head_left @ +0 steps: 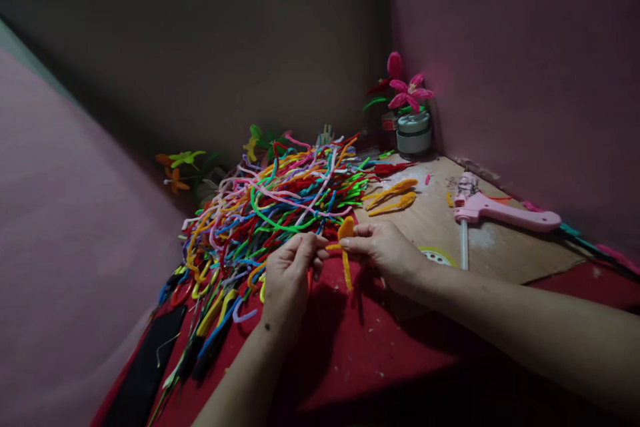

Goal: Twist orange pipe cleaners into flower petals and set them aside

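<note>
Left hand (291, 270) and right hand (390, 252) pinch 1 orange pipe cleaner (347, 269); red label (389, 121) illegible.

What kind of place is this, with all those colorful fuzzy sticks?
It looks like a craft corner, maybe in someone's home. You can tell from the big heap of pipe cleaners, what looks like a glue gun, and the pink fuzzy flower near the wall.

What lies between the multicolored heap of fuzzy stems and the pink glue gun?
The head view shows two orange loops there on the tan board, plus a small pink bit and an orange scrap.
</note>
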Tool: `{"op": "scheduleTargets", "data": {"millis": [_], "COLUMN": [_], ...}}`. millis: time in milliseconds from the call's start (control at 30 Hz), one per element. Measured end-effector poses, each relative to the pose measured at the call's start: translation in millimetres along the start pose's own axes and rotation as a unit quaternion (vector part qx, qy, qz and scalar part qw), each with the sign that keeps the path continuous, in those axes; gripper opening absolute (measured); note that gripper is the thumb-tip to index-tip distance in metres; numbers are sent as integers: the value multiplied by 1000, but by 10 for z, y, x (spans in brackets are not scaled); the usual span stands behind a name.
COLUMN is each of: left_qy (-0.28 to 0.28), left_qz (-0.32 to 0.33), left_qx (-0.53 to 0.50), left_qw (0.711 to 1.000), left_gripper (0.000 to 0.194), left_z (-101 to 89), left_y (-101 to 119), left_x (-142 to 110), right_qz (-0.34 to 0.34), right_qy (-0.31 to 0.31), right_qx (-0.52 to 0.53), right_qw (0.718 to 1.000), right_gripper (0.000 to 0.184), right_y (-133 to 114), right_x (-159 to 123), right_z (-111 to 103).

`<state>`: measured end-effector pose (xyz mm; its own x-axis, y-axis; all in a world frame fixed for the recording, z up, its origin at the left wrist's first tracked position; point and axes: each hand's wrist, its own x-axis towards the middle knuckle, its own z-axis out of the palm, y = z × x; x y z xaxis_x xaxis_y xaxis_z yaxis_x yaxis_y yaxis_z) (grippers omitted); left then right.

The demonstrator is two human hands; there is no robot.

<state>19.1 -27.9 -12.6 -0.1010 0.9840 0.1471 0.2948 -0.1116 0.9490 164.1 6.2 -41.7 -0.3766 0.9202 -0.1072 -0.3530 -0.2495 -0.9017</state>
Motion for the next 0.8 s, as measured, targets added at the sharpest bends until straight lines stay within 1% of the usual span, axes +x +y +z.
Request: {"op": "scheduleTargets", "data": {"millis": [33,100,267,467,567,700,800], "left_qy": [-2,-17,-82,-164,-180,-203,-212], "left_qz": [-22,-44,-90,-169,-190,-208,-229], "left_qx": [-26,-48,-96,-205,-232,-277,-298], "left_qw": [999,998,988,950,937,916,902], "left_gripper": [25,23,20,22,22,19,22], "left_z": [-10,-19,-1,35,39,29,31], "left_y": [-15,-53,-123,-133,-140,-157,-168], "left_x": [23,61,90,75,80,91,83], "right_qz": [6,11,10,22,28,2,-4], "right_qy": [0,2,-13,-24,-24,-27,-35], "right_qx": [8,19,19,30,48,52,57], "right_qw": [1000,1000,1000,999,998,998,998], "right_gripper": [16,14,10,10,14,11,11], "right_y": [-8,-27,-53,-32,-40,-60,-49], "right_x": [-5,-18,-39,-20,-23,-34,-33], "right_z": [3,10,16,4,14,40,46]}}
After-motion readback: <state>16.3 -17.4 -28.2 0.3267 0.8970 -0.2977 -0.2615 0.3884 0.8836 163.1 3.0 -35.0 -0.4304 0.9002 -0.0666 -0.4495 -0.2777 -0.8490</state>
